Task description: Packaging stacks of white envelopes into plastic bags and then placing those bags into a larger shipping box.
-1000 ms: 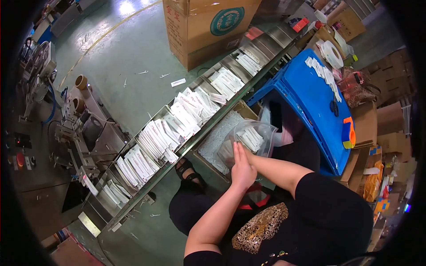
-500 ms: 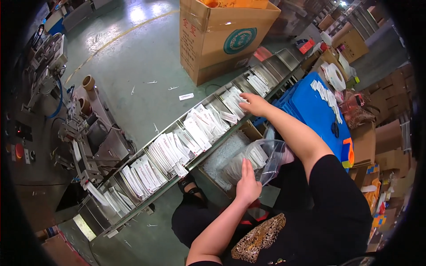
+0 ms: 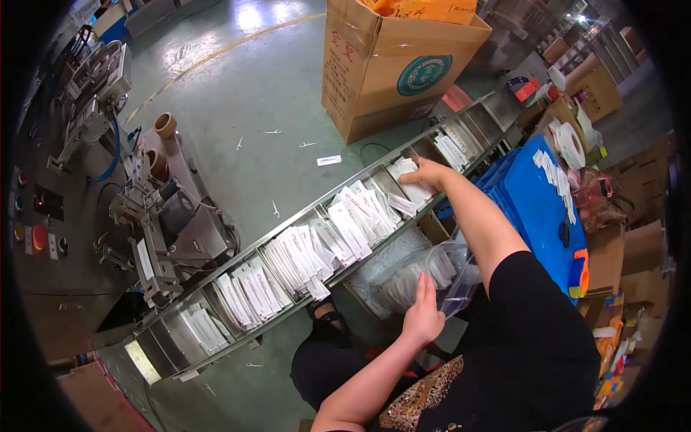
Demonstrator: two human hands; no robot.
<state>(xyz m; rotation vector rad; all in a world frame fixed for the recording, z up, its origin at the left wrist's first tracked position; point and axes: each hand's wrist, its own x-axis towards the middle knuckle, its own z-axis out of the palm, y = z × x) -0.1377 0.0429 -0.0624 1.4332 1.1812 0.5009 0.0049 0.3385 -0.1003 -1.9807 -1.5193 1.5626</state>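
My right hand (image 3: 430, 175) reaches over a metal trough split into compartments (image 3: 263, 248). Its thumb and fingers curl around a stack of slim white packets (image 3: 408, 170) in one compartment; the fingertips are partly hidden. Below the trough sits a clear plastic bag (image 3: 461, 294) holding many more packets (image 3: 407, 288). Beside its near side is my left hand (image 3: 425, 318), with straight fingers held together against or just over the bag; I cannot tell which. No object shows in that hand. Further rows of packets (image 3: 353, 219) lean in the other compartments.
A machine (image 3: 155, 230) with buttons stands at the left. A tall cardboard box (image 3: 367, 79) is beyond the trough. At the right, a blue crate (image 3: 536, 194) carries loose packets, scissors (image 3: 564, 232) and an orange-and-blue tape dispenser (image 3: 579, 273). Small white pieces lie on the floor.
The view has shifted, so the scene appears farther right and slightly lower. My right hand has closed in around the packet stack. My left hand stays by the bag.
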